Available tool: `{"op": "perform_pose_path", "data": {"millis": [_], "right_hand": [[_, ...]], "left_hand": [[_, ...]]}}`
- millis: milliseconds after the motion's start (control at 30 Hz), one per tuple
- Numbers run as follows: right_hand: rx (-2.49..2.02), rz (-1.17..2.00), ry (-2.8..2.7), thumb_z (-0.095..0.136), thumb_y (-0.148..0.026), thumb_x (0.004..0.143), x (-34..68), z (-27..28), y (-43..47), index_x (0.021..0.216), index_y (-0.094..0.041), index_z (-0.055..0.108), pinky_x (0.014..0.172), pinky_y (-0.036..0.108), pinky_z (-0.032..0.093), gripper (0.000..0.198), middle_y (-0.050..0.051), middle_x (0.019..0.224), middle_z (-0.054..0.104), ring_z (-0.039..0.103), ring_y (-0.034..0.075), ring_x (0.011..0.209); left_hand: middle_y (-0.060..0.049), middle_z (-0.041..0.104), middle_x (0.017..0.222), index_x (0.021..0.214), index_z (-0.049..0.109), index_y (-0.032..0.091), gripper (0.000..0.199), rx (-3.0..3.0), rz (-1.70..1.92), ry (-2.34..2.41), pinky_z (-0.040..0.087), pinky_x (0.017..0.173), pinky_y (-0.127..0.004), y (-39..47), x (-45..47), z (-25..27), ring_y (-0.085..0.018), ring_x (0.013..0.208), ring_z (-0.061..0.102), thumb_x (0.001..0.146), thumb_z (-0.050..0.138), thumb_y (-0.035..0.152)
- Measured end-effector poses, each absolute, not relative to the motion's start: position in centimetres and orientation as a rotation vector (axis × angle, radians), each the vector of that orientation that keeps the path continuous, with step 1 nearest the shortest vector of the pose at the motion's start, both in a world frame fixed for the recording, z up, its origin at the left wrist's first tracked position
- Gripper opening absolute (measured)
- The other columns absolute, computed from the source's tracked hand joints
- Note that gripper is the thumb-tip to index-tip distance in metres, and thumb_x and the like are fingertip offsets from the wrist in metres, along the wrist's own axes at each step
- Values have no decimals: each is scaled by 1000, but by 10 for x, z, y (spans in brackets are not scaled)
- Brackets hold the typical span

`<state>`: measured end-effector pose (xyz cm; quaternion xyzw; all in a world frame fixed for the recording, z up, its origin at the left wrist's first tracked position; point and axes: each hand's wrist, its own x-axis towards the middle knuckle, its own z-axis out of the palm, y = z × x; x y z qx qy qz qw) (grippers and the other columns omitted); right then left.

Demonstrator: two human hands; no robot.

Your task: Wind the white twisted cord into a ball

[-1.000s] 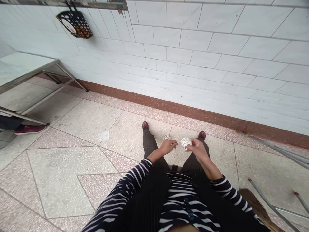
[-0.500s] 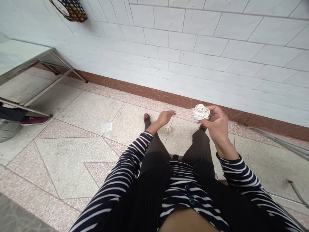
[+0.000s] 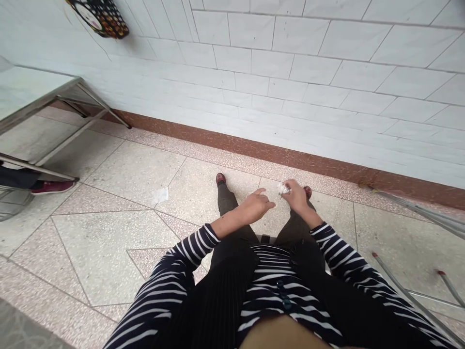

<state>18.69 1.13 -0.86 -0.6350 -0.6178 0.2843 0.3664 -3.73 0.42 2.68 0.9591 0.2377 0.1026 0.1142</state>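
Observation:
My right hand (image 3: 296, 195) is closed around a small ball of white cord (image 3: 284, 189), which pokes out at its fingertips. The ball is partly covered by the fingers and slightly blurred. Close by on the left, my left hand (image 3: 256, 207) has its fingers apart, pointing toward the cord; I see nothing held in it. A short gap separates the two hands. Both are in front of my legs, above the floor. The second, smaller ball below is almost wholly hidden behind my left hand.
A white tiled wall (image 3: 298, 68) rises ahead. At left stands a metal-framed table (image 3: 39, 80), with another person's red shoe (image 3: 54, 187) beneath it. A white scrap (image 3: 160, 195) lies on the floor. Metal tubes (image 3: 417, 208) are at right. A patterned bag (image 3: 105, 19) hangs on the wall.
My right hand has come down and left with the cord ball, closer to my left hand. My left hand has shifted slightly right and lower, its fingers spreading, and now covers the small ball below.

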Motion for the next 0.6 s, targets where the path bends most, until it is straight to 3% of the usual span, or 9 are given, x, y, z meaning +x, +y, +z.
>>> {"op": "perform_pose_path", "data": {"millis": [100, 233, 367, 467, 600], "right_hand": [[-1508, 936, -1664, 61, -11, 58, 159, -22, -22, 86, -23, 61, 78, 35, 46, 31, 2, 87, 62, 57, 22, 82], [-1363, 1161, -1642, 61, -17, 64, 137, -11, -53, 91, -24, 58, 67, 29, 50, 28, 1, 90, 62, 60, 20, 83], [-1265, 1348, -1378, 68, -25, 65, 140, 12, -62, 95, -25, 58, 60, 29, 53, 32, 0, 86, 66, 63, 20, 79], [-1282, 1359, -1103, 72, -30, 62, 152, 18, -58, 90, -24, 60, 52, 28, 51, 31, 1, 79, 66, 61, 19, 69], [-1388, 1200, -1052, 68, -34, 63, 167, 7, -41, 91, -23, 56, 51, 28, 47, 32, 2, 83, 65, 60, 19, 70]], "left_hand": [[-1, 63, 75, 103, 68, 20, 28, 2843, 354, 805, 28, 115, -44, 30, -42, 39, -16, 77, 62, 91, 46, 8], [-3, 68, 79, 97, 70, 18, 27, 2647, 413, 895, 32, 111, -41, 50, -41, 25, -16, 81, 64, 94, 44, 12], [-4, 73, 90, 96, 72, 18, 25, 2292, 395, 836, 44, 93, -31, 36, -30, 0, -17, 88, 65, 94, 47, 17], [-4, 74, 94, 92, 73, 17, 23, 2088, 389, 918, 46, 80, -25, 17, -22, -12, -18, 90, 66, 90, 50, 15], [1, 73, 80, 80, 70, 17, 25, 2013, 324, 932, 47, 76, -22, -9, -17, -19, -15, 78, 66, 91, 47, 17]]}}
